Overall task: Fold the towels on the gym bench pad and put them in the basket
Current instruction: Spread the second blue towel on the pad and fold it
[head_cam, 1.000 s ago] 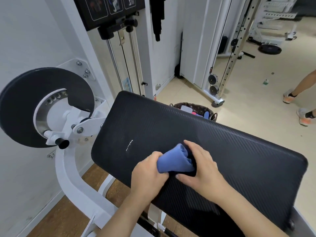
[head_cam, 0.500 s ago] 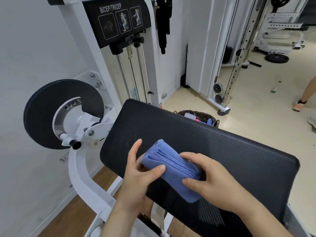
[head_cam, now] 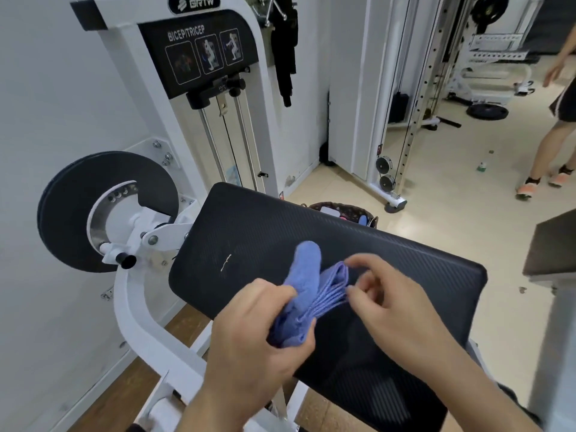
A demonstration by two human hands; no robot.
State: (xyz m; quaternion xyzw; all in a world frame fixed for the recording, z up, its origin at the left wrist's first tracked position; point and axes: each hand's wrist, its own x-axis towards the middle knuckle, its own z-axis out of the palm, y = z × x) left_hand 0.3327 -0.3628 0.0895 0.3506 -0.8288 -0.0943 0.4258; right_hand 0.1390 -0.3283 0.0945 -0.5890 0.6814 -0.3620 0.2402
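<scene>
A folded blue towel point(head_cam: 307, 288) is lifted just above the black bench pad point(head_cam: 389, 260). My left hand point(head_cam: 252, 335) grips its near end from the left, fingers wrapped around the folds. My right hand point(head_cam: 396, 304) hovers at the towel's right edge, fingers apart, fingertips close to the layered edge; whether they touch it is unclear. Behind the pad's far edge stands a dark woven basket point(head_cam: 349, 210) on the floor, mostly hidden, with white, pink and blue items showing inside.
A white bicep/tricep machine point(head_cam: 199, 67) with a black round disc point(head_cam: 78, 210) stands left of the pad. A cable tower point(head_cam: 402, 98) rises behind. Another person's legs point(head_cam: 548, 151) are at the far right. A grey surface point(head_cam: 551, 244) juts in at right.
The towel has been lifted off the pad and turned upright in my left hand. My right hand has let go and opened. The view has tilted up.
</scene>
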